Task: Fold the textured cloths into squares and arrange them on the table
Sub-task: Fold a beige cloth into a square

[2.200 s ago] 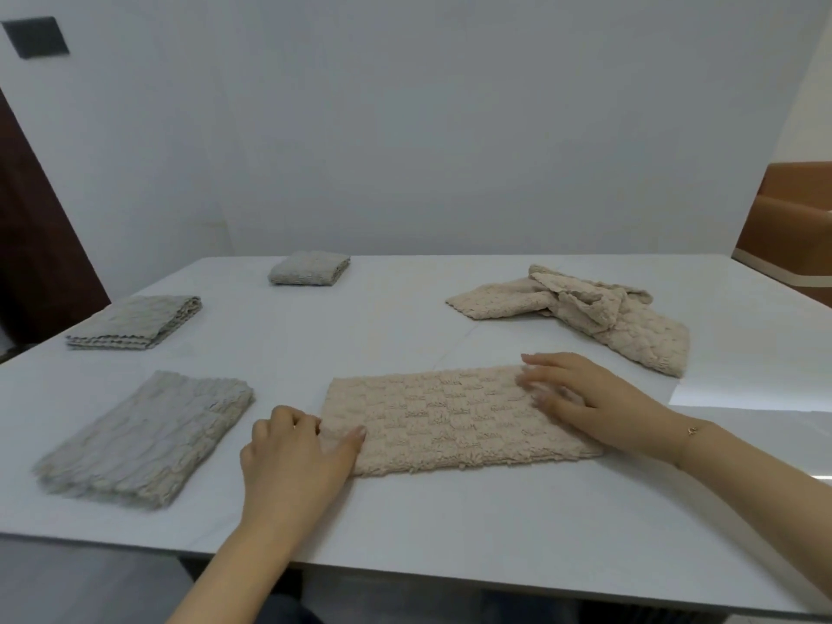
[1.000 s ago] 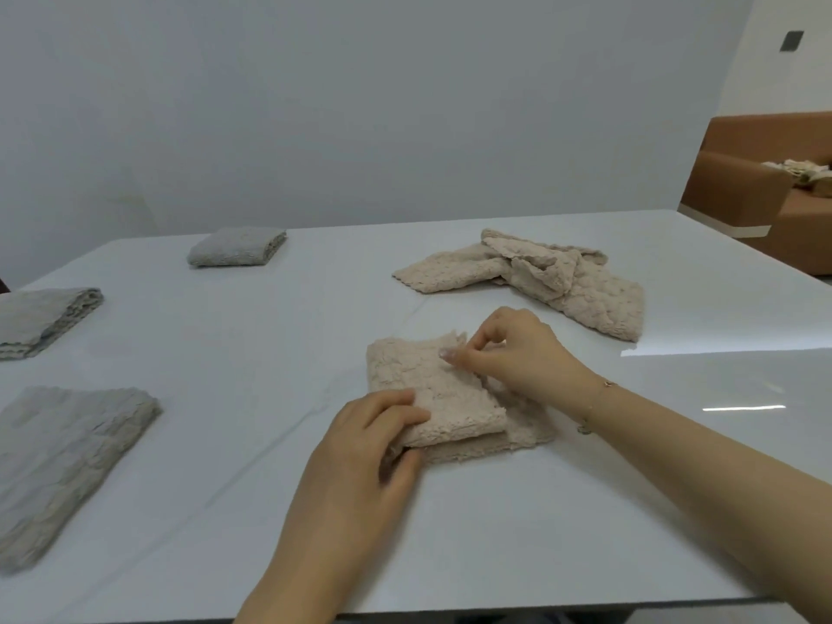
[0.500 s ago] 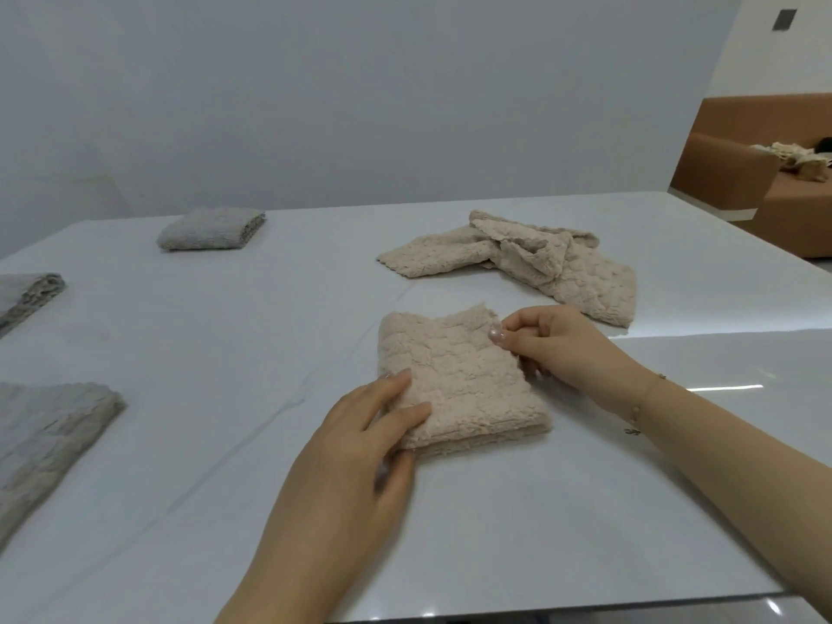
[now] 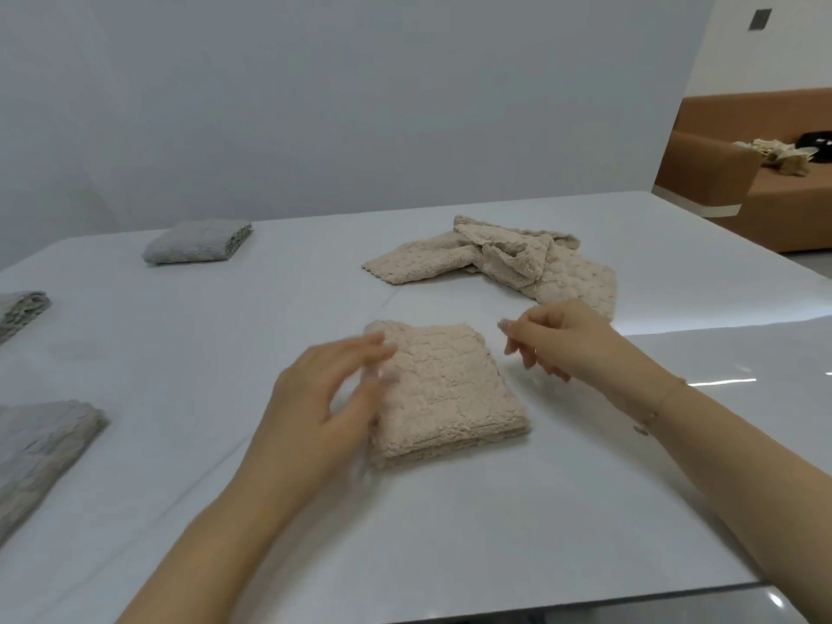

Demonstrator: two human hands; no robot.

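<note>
A beige textured cloth (image 4: 445, 389), folded into a square, lies flat on the white table (image 4: 517, 524) in front of me. My left hand (image 4: 328, 398) hovers at its left edge, blurred, fingers relaxed and holding nothing. My right hand (image 4: 553, 340) hangs just off the cloth's far right corner, fingers loosely curled and free of the cloth. Beyond it lies a crumpled heap of beige cloths (image 4: 508, 263), unfolded.
Three folded grey cloths sit on the left side: one at the back (image 4: 198, 247), one at the left edge (image 4: 20, 310), one nearer (image 4: 36, 448). A brown sofa (image 4: 756, 191) with items on it stands beyond the table's right side.
The beige cloth went from a long rectangle to a folded square. Both hands have since let go of it and lifted off, the right hand drawing away to the right.
</note>
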